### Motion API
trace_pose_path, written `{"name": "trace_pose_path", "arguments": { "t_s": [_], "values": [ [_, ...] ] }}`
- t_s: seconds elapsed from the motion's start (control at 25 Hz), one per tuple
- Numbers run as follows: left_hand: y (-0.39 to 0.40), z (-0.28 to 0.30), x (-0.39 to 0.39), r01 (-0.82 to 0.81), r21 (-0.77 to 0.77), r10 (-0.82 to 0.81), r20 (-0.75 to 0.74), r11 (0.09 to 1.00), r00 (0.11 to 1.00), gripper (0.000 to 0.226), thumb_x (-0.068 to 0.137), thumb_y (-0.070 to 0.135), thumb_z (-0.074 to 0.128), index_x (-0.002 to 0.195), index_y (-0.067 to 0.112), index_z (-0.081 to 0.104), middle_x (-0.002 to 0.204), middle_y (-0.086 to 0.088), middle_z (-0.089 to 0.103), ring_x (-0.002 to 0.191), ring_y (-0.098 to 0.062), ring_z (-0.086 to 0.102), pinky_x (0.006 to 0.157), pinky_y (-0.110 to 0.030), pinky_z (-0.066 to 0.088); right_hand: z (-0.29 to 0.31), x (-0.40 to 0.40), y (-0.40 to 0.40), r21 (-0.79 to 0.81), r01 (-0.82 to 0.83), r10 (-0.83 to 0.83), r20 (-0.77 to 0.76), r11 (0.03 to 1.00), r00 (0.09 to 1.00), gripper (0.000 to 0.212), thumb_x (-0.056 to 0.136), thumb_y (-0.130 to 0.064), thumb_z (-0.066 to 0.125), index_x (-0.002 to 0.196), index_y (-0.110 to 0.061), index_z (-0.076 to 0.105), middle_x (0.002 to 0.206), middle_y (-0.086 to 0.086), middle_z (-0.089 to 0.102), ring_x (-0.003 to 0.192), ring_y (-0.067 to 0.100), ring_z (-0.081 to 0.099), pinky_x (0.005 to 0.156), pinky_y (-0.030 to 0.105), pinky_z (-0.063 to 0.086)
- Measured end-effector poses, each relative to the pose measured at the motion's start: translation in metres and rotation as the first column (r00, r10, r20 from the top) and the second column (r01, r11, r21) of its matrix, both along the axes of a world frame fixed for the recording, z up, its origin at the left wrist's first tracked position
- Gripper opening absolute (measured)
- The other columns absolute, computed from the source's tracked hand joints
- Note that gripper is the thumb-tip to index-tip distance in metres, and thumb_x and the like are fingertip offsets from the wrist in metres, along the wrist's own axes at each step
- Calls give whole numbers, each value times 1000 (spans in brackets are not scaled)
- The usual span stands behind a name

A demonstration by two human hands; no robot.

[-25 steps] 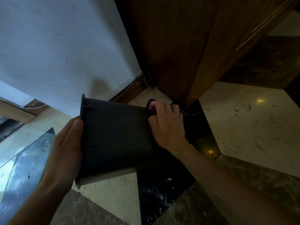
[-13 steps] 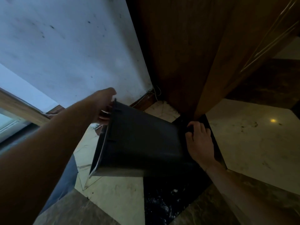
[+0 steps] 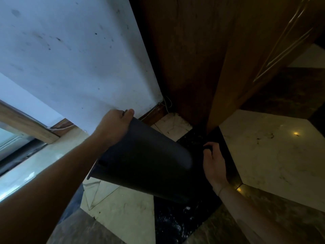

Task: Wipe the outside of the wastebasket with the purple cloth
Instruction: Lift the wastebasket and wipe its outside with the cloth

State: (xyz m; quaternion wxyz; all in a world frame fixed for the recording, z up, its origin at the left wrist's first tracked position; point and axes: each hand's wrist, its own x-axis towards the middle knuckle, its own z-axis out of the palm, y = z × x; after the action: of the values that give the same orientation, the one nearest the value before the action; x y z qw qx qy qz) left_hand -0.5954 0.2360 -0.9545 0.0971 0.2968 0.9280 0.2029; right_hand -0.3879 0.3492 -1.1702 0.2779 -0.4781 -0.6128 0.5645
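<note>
The dark grey wastebasket (image 3: pixel 146 161) is tilted above the floor, with its open end at the lower left and its base to the right. My left hand (image 3: pixel 114 127) grips the far upper rim, the thumb over the edge. My right hand (image 3: pixel 213 162) is just right of the base end, and a narrow gap shows between hand and basket. Its fingers curl around a dark wad, the purple cloth (image 3: pixel 208 147), which is mostly hidden in the fist and in shadow.
A marked white wall (image 3: pixel 79 59) stands behind, with a wooden skirting and thin cables (image 3: pixel 165 103) at the corner. A wooden door or cabinet (image 3: pixel 219 59) rises close behind the basket. The floor has pale marble (image 3: pixel 272 152) and black tile (image 3: pixel 168 224). A window frame (image 3: pixel 22 124) is at the left.
My left hand moved from the basket's near side to its far rim, and the basket turned and tipped. My right hand slid off the side wall to the base end.
</note>
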Motion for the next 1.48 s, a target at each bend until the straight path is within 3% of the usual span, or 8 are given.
{"name": "trace_pose_path", "arguments": {
  "t_s": [0.16,0.32,0.48,0.76,0.88,1.04,1.2,1.48],
  "values": [
    [-56,-9,33,100,215,-153,242,971,958,29,100,40,40,87,26,62,73,10,71,64,-4,67,52,-11,45,-7,5,-5,0,-9,9,22,1000,1000,15,93,-22,43,98,-34,49,93,2,60,86,27,57,67,33,37],
    [-96,-23,43,-19,194,-64,412,981,909,20,100,33,38,105,39,57,100,5,68,85,-14,67,68,-26,48,-14,9,-13,49,-71,68,48,996,996,14,94,-22,42,100,-34,48,96,6,59,88,29,57,69,39,45],
    [-88,-25,38,-148,94,82,495,985,865,27,100,39,36,102,25,60,98,-4,69,81,-16,68,66,-28,46,-19,9,-24,76,-108,102,81,991,991,15,93,-21,42,104,-29,49,104,9,59,95,31,57,77,44,48],
    [-74,-33,58,-144,205,50,403,968,914,30,101,37,34,100,18,57,99,-11,63,86,-26,63,68,-38,51,-14,12,-33,247,-62,12,198,967,980,20,92,-15,47,112,-18,51,115,6,54,107,30,49,77,30,29],
    [-74,-34,65,-153,204,63,390,967,919,29,102,36,32,102,19,56,102,-14,63,91,-31,62,77,-47,51,31,1,-38,393,8,-6,-6,919,1000,25,90,-24,43,111,-17,53,112,-1,50,101,23,49,75,32,38],
    [-74,-41,86,-128,300,9,370,945,929,30,103,29,30,97,13,55,91,-17,63,85,-30,62,71,-43,51,105,-36,-91,593,-114,324,-260,797,910,25,92,-29,45,115,-20,49,120,-6,46,104,12,45,86,29,40],
    [-76,-45,96,-117,342,23,267,932,963,33,103,13,30,84,20,56,71,-1,68,65,-7,64,50,-8,45,125,-60,-114,599,-311,508,-190,738,840,27,93,-28,44,119,-18,46,129,2,51,110,18,45,89,38,42],
    [-86,-54,89,-177,291,91,284,940,954,36,103,25,32,84,23,62,76,1,62,56,-2,51,54,-22,41,72,-70,-81,582,-349,409,32,734,912,28,87,-31,46,115,-23,46,130,-2,50,103,21,44,83,41,39]
  ]
}}
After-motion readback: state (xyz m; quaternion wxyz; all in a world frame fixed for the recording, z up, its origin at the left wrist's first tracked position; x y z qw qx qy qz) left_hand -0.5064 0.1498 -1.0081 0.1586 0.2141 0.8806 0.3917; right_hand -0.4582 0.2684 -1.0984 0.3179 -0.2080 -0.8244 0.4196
